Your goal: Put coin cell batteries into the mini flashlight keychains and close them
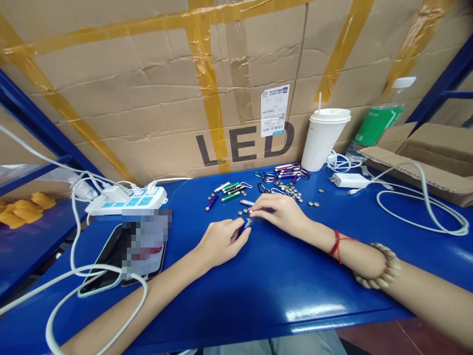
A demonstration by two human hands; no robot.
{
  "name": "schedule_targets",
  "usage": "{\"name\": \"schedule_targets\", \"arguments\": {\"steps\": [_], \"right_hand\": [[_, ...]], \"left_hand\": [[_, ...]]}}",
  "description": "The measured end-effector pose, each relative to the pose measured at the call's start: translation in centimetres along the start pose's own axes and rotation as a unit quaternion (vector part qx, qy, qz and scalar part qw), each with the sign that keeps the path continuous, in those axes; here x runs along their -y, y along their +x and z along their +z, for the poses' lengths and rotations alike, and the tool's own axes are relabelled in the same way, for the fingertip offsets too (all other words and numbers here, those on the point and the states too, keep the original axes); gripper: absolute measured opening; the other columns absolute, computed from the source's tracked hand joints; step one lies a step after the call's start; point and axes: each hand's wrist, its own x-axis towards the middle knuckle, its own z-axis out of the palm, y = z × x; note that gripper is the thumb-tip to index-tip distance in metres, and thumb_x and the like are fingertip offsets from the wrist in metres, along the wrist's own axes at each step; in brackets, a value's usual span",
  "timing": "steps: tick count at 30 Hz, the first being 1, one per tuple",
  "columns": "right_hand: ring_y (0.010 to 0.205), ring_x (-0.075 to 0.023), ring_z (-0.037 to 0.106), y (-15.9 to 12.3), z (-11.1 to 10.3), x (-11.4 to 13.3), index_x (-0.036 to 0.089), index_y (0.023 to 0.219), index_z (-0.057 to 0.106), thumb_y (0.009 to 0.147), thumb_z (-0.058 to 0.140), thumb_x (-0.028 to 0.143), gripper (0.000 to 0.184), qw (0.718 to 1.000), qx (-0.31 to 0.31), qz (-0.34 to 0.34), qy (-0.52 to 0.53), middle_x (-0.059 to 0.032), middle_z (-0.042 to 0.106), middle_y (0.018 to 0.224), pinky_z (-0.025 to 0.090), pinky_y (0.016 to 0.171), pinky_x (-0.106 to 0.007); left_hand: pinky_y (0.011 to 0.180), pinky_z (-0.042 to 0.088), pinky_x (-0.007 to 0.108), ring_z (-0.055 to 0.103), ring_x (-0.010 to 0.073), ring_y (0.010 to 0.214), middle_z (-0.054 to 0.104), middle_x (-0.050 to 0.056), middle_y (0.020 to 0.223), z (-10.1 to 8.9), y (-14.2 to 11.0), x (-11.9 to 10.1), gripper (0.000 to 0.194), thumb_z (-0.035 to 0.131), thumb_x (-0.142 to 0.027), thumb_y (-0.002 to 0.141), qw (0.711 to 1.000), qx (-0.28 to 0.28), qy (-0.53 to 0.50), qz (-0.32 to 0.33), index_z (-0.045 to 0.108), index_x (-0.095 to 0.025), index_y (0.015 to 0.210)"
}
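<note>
My left hand [225, 242] is closed around a small blue keychain flashlight [244, 226], its silvery end pointing up toward the other hand. Close above that end, my right hand [280, 213] pinches a tiny silvery piece [250, 212] that looks like a button cell; the fingers partly hide it. Loose button cells [240, 213] lie just beyond the fingertips. A silver flashlight [247, 202] lies beside the right fingers. Farther back are a purple flashlight [212, 202] and several green, black and silver ones. More button cells [298, 195] are heaped behind the right hand.
Flashlights with carabiners [288, 170] are piled near the LED carton [162, 98]. A white cup [325, 140], a bottle [380, 118], a charger [349, 180] and an open box [436, 170] stand right. A power strip [157, 199], phones [107, 264] and looping white cables [76, 236] lie left.
</note>
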Motion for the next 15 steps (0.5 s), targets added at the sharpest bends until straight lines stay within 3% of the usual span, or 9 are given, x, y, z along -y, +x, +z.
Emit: {"name": "schedule_targets", "arguments": {"steps": [2,8,15], "right_hand": [[0.078,-0.0144,0.061,0.0,0.0,0.2,0.017,0.086,0.069,0.085,0.057,0.026,0.015,0.998,-0.049,-0.006,0.040,-0.0047,0.066,0.084,0.047,0.070,-0.025],[0.065,-0.0111,0.058,-0.1,0.4,1.5,0.017,0.084,0.069,0.082,0.061,0.027,0.013,0.991,-0.074,-0.033,0.111,-0.0050,0.066,0.080,0.047,0.055,-0.022],[0.058,-0.0086,0.055,0.1,0.4,1.4,0.015,0.081,0.070,0.080,0.062,0.024,0.012,0.984,-0.039,0.010,0.175,-0.0057,0.065,0.079,0.043,0.047,-0.019]], "left_hand": [[0.051,0.027,0.023,0.043,0.0106,0.050,0.044,-0.004,0.054,0.0,0.0,0.0,0.029,0.037,-0.032,0.090,1.000,-0.004,0.006,-0.002,0.038,-0.018,0.064],[0.050,0.030,0.022,0.048,0.0113,0.051,0.051,-0.003,0.059,-0.2,-0.1,-0.1,0.024,0.036,-0.030,0.091,1.000,-0.015,0.025,0.006,0.045,-0.019,0.072],[0.051,0.032,0.022,0.053,0.0134,0.055,0.055,-0.001,0.063,-0.3,-0.1,-0.2,0.023,0.036,-0.030,0.092,0.999,-0.005,0.045,0.003,0.047,-0.018,0.075]]}}
